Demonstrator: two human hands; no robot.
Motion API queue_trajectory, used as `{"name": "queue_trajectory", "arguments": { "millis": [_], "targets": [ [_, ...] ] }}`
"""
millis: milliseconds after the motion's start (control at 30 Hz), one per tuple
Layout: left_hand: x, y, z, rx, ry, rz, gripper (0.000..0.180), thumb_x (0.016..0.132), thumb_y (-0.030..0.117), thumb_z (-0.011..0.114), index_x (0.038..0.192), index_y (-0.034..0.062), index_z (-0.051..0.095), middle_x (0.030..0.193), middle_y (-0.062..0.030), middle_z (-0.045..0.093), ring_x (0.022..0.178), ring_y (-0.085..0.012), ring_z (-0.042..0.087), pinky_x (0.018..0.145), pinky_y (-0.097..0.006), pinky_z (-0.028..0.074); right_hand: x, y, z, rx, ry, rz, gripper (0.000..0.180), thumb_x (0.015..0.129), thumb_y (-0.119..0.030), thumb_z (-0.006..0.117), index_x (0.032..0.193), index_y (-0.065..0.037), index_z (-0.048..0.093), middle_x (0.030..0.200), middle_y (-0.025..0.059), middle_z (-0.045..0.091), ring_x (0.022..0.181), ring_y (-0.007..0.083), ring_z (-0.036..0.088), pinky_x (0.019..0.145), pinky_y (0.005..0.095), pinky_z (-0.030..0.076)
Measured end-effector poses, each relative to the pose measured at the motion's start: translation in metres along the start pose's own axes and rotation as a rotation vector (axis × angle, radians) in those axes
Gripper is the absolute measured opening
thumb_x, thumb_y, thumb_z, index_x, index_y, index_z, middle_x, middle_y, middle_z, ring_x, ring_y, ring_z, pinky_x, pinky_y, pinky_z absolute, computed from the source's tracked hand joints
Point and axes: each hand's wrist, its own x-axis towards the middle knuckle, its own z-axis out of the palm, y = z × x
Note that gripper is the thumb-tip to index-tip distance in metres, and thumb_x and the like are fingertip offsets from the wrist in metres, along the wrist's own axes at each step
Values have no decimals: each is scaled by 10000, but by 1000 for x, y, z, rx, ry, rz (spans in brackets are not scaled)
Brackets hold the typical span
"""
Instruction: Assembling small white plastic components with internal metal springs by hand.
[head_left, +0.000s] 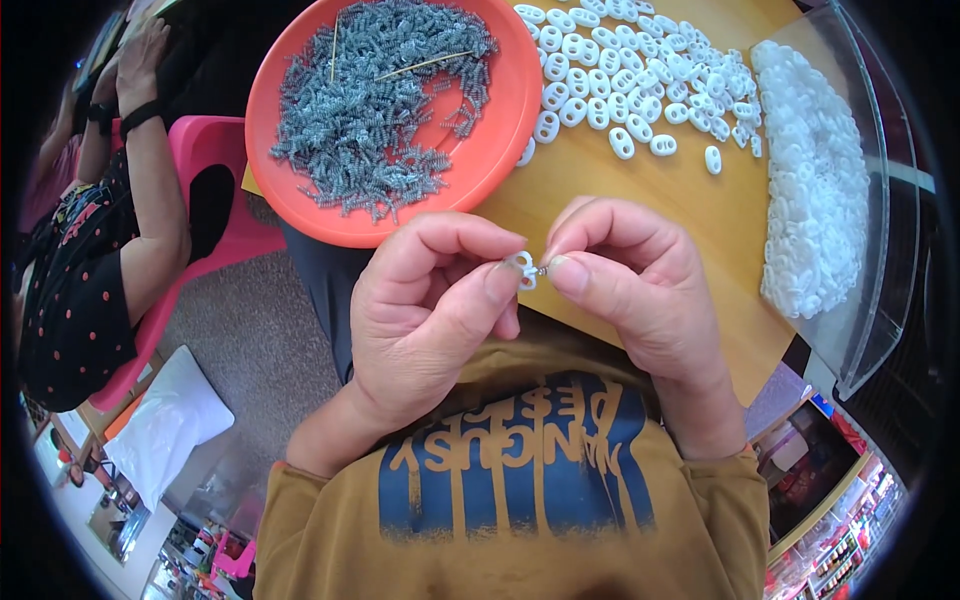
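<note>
Between the thumb and fingers of my left hand (pixel 440 295) is a small white plastic cord lock piece (pixel 525 268) with two holes. My right hand (pixel 630 270) pinches a tiny metal spring (pixel 542 270), its end against the side of the white piece. Both hands meet above my lap, close to the table's near edge. Beyond my left hand, an orange-red plate (pixel 480 185) bears a heap of small grey springs (pixel 370 100). Many white two-holed oval pieces (pixel 621 143) lie scattered on the table beyond my right hand.
The yellow wooden table (pixel 690 210) reaches to the right, where a clear plastic bin (pixel 885 200) holds a pile of white parts (pixel 815 190). At the left another person (pixel 150 200) sits on a pink chair (pixel 225 235). A white bag (pixel 170 425) is at the lower left.
</note>
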Motion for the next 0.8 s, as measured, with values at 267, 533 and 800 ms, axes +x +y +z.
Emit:
{"name": "queue_trajectory", "arguments": {
  "millis": [267, 533, 800],
  "targets": [
    [1, -2, -1, 21, 3, -7, 144, 830, -12, 530, 973, -5, 512, 809, -32, 562, 620, -48, 529, 551, -157, 432, 1, 3, 0, -49, 47, -4, 69, 819, -62, 581, 856, -7, 561, 789, -5, 572, 729, 36, 518, 647, 174, 427],
    [1, -4, -2, 68, 11, 16, 136, 829, -12, 532, 964, -6, 518, 797, -26, 558, 617, -43, 524, 544, -151, 426, 3, 8, -1, -362, 125, -143, 62, 762, -58, 608, 771, -5, 577, 730, -17, 522, 678, 45, 447, 619, 196, 381],
    [1, -5, -3, 112, 4, 51, 136, 825, -30, 525, 960, -17, 517, 813, -32, 548, 627, -41, 523, 549, -152, 426, 2, 9, -3, -440, 81, -177, 44, 784, -13, 584, 804, -3, 546, 798, 20, 495, 721, 67, 443, 643, 193, 350]
  ]
}}
